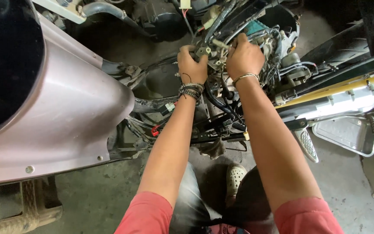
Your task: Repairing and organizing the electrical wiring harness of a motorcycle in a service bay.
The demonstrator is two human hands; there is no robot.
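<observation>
Both hands reach into the exposed innards of a stripped scooter, well out from the body at the top of the view. The left hand (192, 63), with dark braided bands at the wrist, is curled closed around a small grey metal part (203, 51) that sits among the wiring, fingers wrapped over it and thumb tucked underneath. The right hand (243, 57), wearing a thin metal bracelet, is also closed, its fingers bent down onto the same cluster of pale connectors and fittings (218, 52) just beside the left hand; exactly what it grips is hidden under the knuckles. The two hands are close together, nearly touching, with the part between them. Around them run black hoses and cables (221, 102) that drop down toward the frame. To the left a large mauve body panel (66, 108) curves across the view, with a dark seat (5, 60) above it. On the right lie a grey footboard panel (347, 132), a yellow strip (347, 86) and a black tyre (338, 45). Below, on the concrete floor (96, 195), a pale perforated clog (235, 177) shows between the forearms, and red sleeves (148, 214) frame the bottom edge
</observation>
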